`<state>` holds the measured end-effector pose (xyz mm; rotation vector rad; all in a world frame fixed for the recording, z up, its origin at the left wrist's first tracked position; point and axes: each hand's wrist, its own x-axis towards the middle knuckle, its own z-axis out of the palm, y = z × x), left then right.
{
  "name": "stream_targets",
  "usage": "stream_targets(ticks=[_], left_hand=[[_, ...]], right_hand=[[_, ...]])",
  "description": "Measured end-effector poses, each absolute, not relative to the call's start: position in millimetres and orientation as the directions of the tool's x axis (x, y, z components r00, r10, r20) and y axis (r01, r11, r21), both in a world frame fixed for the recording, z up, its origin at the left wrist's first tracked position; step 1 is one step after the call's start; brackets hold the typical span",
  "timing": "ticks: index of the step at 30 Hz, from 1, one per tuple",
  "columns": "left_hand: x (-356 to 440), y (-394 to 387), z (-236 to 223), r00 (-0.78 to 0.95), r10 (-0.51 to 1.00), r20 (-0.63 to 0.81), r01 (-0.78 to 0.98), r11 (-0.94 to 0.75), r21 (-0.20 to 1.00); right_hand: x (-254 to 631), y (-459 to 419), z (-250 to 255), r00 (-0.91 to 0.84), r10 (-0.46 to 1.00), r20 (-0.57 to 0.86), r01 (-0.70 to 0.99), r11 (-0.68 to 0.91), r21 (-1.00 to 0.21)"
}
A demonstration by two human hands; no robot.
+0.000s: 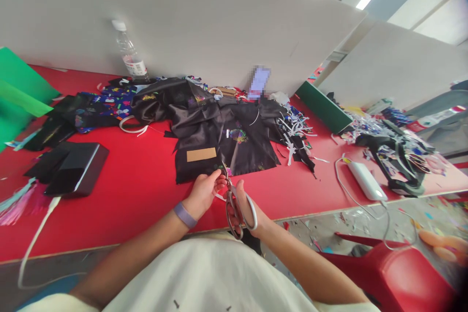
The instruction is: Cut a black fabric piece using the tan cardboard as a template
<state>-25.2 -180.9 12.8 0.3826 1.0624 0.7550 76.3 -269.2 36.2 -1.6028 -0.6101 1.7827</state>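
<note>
My right hand (245, 210) grips a pair of metal scissors (234, 200), fingers through the handles and blades pointing up toward the black cloth. My left hand (204, 191), a purple band on its wrist, pinches the lower edge of a black satin fabric piece (226, 148) right at the scissor tips. The cloth carries a tan label (201, 154) and a colourful embroidered patch (238, 135), and lies spread on the red table (139, 180).
A water bottle (129, 53) stands at the grey partition. More black and patterned fabric (109, 102) lies left, with a dark box (75, 168) and white cable. Scraps (296, 131), a white power adapter (365, 180) and a black tool (398, 161) sit right. A red stool (395, 273) stands below.
</note>
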Motion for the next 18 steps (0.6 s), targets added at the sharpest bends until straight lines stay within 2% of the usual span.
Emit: stream_targets(ticks=[9,18], left_hand=[[-25.4,-181.5,14.1,0.278,0.721,-0.635,-0.358,0.691,0.628],[-25.7,-182.1,13.3,0.288,0.713,-0.64,-0.358,0.7,0.618]], right_hand=[[70.9,-270.4,37.1,0.012,0.734,-0.679,-0.116,-0.673,-0.73],[75.3,-264.3,35.3,-0.041,0.713,-0.7,-0.159,-0.697,-0.7]])
